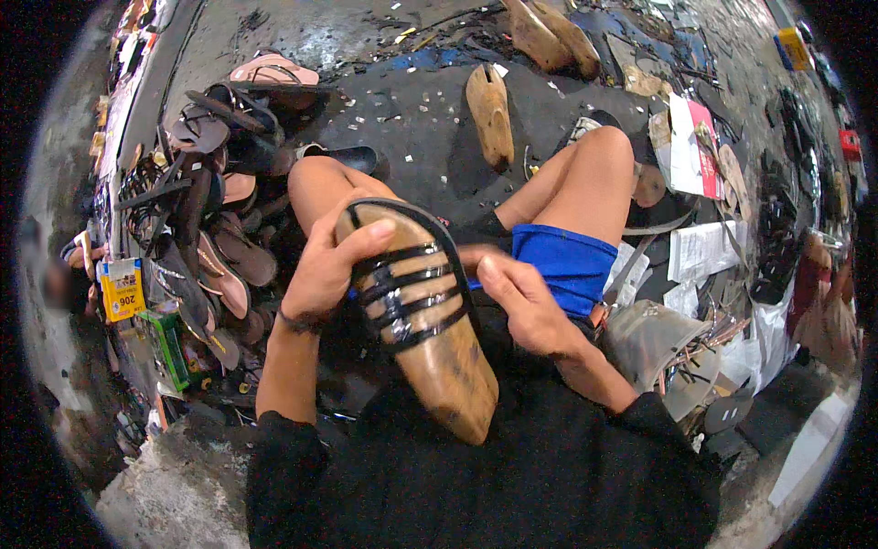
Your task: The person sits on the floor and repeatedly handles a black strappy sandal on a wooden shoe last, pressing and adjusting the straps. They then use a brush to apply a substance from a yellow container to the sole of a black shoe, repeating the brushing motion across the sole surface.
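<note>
— Black shirt cloth (pixel 476 485) is seen nearest the camera, but what is held just beyond it?

— A wooden last (pixel 448 384), held aslant between the two hands, with shiny black straps (pixel 430 330) laid across it.

— By which hand is it gripped?

— By the left hand (pixel 320 265), whose fingers are clamped around the far end, the thumb pressed on top. The right hand (pixel 530 311) is held beside the straps with its fingers curled; whether anything is pinched there cannot be told (it is somewhat blurred).

— How much can be judged as done?

— The straps appear to be already placed over the last, and dark edging (pixel 435 227) is seen around its far end. The last has not yet been drawn out, so that is judged to be left; how the straps are fixed underneath is hidden.

— And its looks?

— Honey-brown wood, darkly stained toward the near end, is shown in bands between the glossy straps. Another last (pixel 490 119) is seen on the floor (pixel 421 156), and sandals (pixel 247 261) are heaped to the left.
</note>
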`<state>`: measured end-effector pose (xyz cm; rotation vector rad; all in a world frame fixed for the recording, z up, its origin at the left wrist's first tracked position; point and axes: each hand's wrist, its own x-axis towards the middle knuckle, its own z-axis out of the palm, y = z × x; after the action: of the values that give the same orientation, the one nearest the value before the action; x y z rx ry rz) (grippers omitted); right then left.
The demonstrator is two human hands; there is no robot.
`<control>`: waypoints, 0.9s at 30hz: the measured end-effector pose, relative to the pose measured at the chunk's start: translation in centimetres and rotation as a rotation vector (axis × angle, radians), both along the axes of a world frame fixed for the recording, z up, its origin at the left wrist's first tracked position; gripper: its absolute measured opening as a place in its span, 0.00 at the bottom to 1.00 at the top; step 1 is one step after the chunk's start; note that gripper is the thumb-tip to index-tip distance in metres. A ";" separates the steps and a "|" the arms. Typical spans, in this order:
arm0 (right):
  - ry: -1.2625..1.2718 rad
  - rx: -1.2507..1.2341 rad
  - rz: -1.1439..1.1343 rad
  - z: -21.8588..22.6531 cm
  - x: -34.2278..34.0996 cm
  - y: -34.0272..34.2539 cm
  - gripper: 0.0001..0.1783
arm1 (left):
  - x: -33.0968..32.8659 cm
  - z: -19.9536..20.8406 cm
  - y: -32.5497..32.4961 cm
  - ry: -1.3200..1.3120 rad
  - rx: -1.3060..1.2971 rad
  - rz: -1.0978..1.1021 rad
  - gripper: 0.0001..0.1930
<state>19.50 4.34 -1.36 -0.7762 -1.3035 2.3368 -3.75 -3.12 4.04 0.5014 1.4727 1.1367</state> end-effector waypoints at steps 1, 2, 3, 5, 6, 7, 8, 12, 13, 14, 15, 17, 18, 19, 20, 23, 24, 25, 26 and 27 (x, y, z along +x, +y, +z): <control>-0.117 0.224 -0.103 1.0 0.0 0.3 0.26 | -0.6 -1.5 0.0 0.018 -0.013 -0.011 0.13; -0.236 0.451 -0.210 2.4 -0.2 0.6 0.31 | -0.8 -1.3 0.6 0.017 -0.029 -0.006 0.13; -0.179 0.419 -0.003 3.6 0.8 0.8 0.37 | -1.0 -1.2 0.7 0.030 -0.034 0.038 0.14; -0.172 0.667 0.278 5.7 1.1 0.1 0.50 | -1.2 -1.8 0.9 0.099 -0.066 0.062 0.16; -0.265 0.730 0.154 5.1 0.3 -1.2 0.45 | -1.3 -2.4 1.4 0.159 -0.077 0.035 0.17; -0.288 0.588 0.115 3.2 0.3 -1.3 0.42 | -1.3 -2.7 1.7 0.220 -0.090 0.010 0.19; -0.296 0.443 0.077 1.2 0.1 -1.1 0.39 | -1.4 -1.8 1.9 0.148 -0.095 0.062 0.21; 0.022 -0.149 -0.104 -4.8 0.7 0.8 0.33 | -3.6 0.0 1.8 0.050 -0.040 0.011 0.32; 0.140 -0.357 -0.087 -5.3 0.6 0.9 0.33 | -3.9 -1.9 1.6 0.189 0.056 0.011 0.34; 0.259 -0.560 -0.059 -6.2 0.3 0.9 0.33 | -4.0 -4.4 0.8 0.340 0.147 0.029 0.36; 0.320 -0.646 -0.001 -7.4 0.4 0.8 0.32 | -2.9 -6.2 0.9 0.123 0.261 0.109 0.35; 0.392 -0.753 0.123 -10.1 0.7 0.4 0.30 | 0.8 -7.7 1.0 -0.463 0.375 0.229 0.34; 0.417 -0.811 0.188 -9.5 0.4 0.4 0.29 | 2.7 -8.1 0.9 -0.664 0.378 0.267 0.33; 0.190 -0.619 0.153 -8.3 0.5 0.3 0.28 | 3.8 -8.5 0.8 -0.678 0.379 0.275 0.32; -0.023 -0.418 0.212 -8.8 0.8 1.1 0.27 | 4.3 -8.5 0.8 -0.671 0.370 0.275 0.31; -0.144 0.080 -0.117 -7.5 1.8 3.0 0.30 | 5.9 -9.9 0.3 -0.367 0.308 0.284 0.32; -0.037 -0.066 -0.232 -4.8 1.0 3.2 0.34 | 6.1 -10.1 0.4 -0.303 0.261 0.301 0.31; -0.138 0.133 -0.240 -1.8 -0.1 2.9 0.34 | 5.7 -9.6 0.7 -0.276 0.232 0.228 0.32; -0.242 0.339 -0.244 0.0 -1.1 2.6 0.33 | 5.3 -9.3 1.0 -0.251 0.211 0.155 0.33; -0.253 0.570 -0.245 0.2 -1.3 2.4 0.30 | 5.4 -10.8 0.7 -0.203 0.209 0.184 0.32</control>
<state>18.17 6.76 -1.21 -0.9820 -1.7502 1.5927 1.63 -2.44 -6.73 0.3858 1.2497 1.4528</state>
